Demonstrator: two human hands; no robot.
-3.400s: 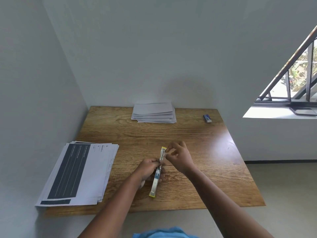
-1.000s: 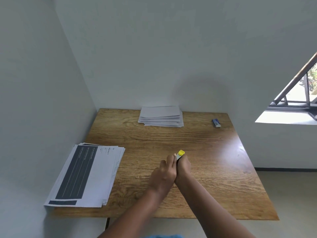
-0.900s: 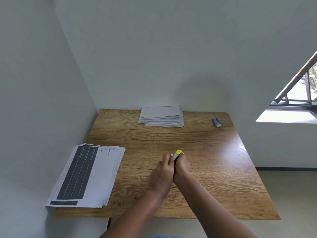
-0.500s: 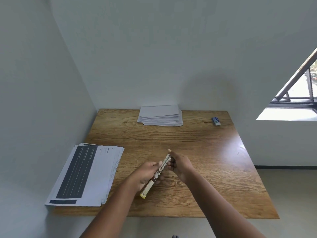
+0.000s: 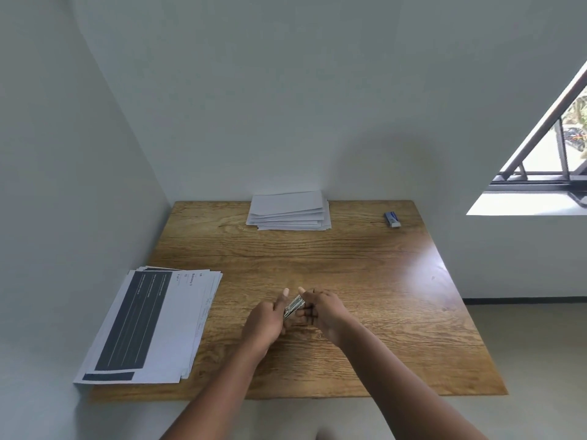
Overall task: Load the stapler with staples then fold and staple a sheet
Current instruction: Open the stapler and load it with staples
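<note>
**Stapler in both hands, loading stage not yet closed out**

The stapler (image 5: 293, 306) sits between the 2 hands above the near-middle of the desk (image 5: 365, 268), tilted, with only a short metallic stretch of it showing between the fingers. The left hand (image 5: 265, 322) is curled around its nearer end, thumb raised. The right hand (image 5: 320, 309) is closed on the farther end, thumb up beside the metal. Whether the stapler is open or snapped shut cannot be told, as the hands cover most of it, and no staples can be made out at this size.

By my reading, the work is in the loading step or just at its end; folding and stapling are all still to come. No sheet lies in front of the hands. The printed stack (image 5: 152, 325) rests at the left edge of the desk, well apart from the stapler, and looks like the source for the sheet. A pile of white folded papers (image 5: 289, 211) sits at the far edge, and a small blue box (image 5: 392, 219), possibly the staple box, lies at the far right corner.
</note>
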